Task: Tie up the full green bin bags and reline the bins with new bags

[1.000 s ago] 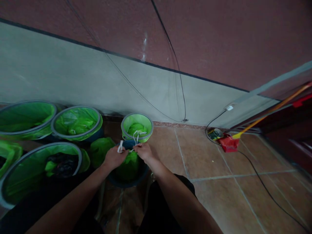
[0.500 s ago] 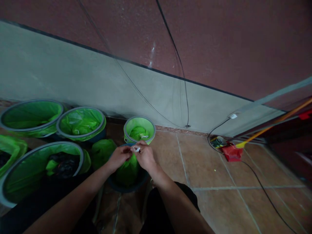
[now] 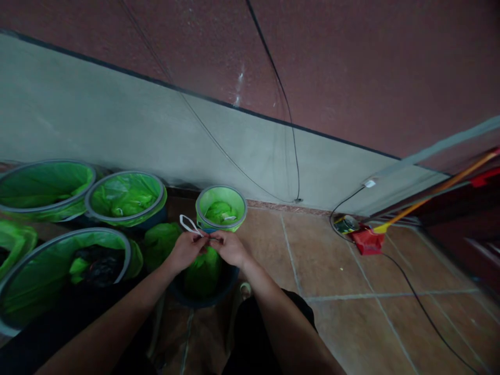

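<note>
Over a dark bin [image 3: 203, 302] between my feet, both my hands meet with fingers closed. A white drawstring loop [image 3: 186, 223] sticks up from the pinched fingers of my left hand [image 3: 187, 252]. My right hand [image 3: 231, 248] pinches close beside it, and a thin piece of the string seems to run between the two. Below them, a green plastic bag [image 3: 203, 271] stands gathered inside the bin. The fingertips partly hide where the string joins the bag.
Several bins with green liners stand at left, one [image 3: 125, 194] by the wall. A smaller lined bin [image 3: 221, 207] is just beyond my hands, and a green bag [image 3: 161, 242] lies to their left. At right are a red dustpan [image 3: 367, 242] and a black cable [image 3: 414, 291] on tiles.
The white strip, bunched between my fingers before, now stands out as a loop above my left hand. My right hand has turned slightly and stays near the left. The view shifted a little.
</note>
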`<state>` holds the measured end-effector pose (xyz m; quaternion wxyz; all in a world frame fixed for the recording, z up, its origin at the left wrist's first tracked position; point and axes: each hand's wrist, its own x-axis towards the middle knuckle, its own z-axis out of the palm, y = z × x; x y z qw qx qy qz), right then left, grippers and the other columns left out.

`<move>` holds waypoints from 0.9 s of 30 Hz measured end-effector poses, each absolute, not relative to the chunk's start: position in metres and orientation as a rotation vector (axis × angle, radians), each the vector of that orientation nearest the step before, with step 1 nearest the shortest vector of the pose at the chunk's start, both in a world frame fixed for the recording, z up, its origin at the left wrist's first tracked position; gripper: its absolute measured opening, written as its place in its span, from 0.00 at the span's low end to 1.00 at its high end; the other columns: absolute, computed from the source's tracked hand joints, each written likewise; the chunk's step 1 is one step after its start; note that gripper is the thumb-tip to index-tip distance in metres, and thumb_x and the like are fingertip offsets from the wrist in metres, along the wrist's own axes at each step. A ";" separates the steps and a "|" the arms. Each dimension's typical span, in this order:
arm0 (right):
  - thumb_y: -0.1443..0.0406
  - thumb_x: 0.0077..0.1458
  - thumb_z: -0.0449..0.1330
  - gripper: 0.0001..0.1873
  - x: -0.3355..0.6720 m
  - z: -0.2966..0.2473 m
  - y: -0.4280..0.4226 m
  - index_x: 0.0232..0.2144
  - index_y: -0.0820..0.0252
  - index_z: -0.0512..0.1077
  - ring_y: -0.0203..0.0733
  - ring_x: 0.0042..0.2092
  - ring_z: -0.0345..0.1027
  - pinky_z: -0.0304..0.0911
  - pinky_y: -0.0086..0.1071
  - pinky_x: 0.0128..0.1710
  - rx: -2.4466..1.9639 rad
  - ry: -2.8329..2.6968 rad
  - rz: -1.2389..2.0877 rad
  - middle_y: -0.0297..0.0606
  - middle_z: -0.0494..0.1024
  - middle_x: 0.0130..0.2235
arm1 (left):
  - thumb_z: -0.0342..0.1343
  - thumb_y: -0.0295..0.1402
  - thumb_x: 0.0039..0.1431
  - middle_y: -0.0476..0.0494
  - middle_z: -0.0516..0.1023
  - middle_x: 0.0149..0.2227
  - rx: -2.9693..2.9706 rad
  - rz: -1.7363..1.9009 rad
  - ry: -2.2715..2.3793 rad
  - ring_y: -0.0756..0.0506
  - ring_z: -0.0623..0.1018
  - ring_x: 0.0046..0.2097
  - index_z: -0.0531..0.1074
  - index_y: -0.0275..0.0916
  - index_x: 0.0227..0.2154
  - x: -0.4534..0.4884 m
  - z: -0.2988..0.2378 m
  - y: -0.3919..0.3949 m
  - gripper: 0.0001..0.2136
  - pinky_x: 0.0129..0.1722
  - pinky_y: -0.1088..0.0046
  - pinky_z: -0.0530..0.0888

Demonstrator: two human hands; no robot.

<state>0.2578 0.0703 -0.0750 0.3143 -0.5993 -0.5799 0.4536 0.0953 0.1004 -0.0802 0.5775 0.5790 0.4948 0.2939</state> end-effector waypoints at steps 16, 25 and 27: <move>0.68 0.51 0.63 0.06 0.268 -0.064 0.069 0.26 0.56 0.80 0.34 0.27 0.65 0.59 0.28 0.31 -1.790 -1.690 1.207 0.30 0.76 0.24 | 0.60 0.35 0.44 0.49 0.77 0.23 1.559 0.772 1.113 0.49 0.74 0.28 0.76 0.39 0.22 0.089 -0.080 0.104 0.05 0.29 0.74 0.69; 0.70 0.58 0.56 0.10 0.258 -0.070 0.071 0.34 0.59 0.77 0.33 0.29 0.65 0.61 0.26 0.32 -1.703 -1.506 1.304 0.31 0.76 0.29 | 0.53 0.31 0.47 0.48 0.80 0.29 1.666 0.910 1.159 0.47 0.77 0.31 0.77 0.40 0.28 0.092 -0.091 0.099 0.08 0.35 0.73 0.73; 0.70 0.58 0.56 0.09 0.255 -0.068 0.071 0.31 0.60 0.76 0.31 0.25 0.61 0.58 0.25 0.28 -1.650 -1.397 1.411 0.29 0.72 0.26 | 0.55 0.34 0.49 0.47 0.81 0.31 1.620 0.943 1.141 0.47 0.78 0.32 0.77 0.39 0.30 0.092 -0.094 0.098 0.08 0.35 0.72 0.74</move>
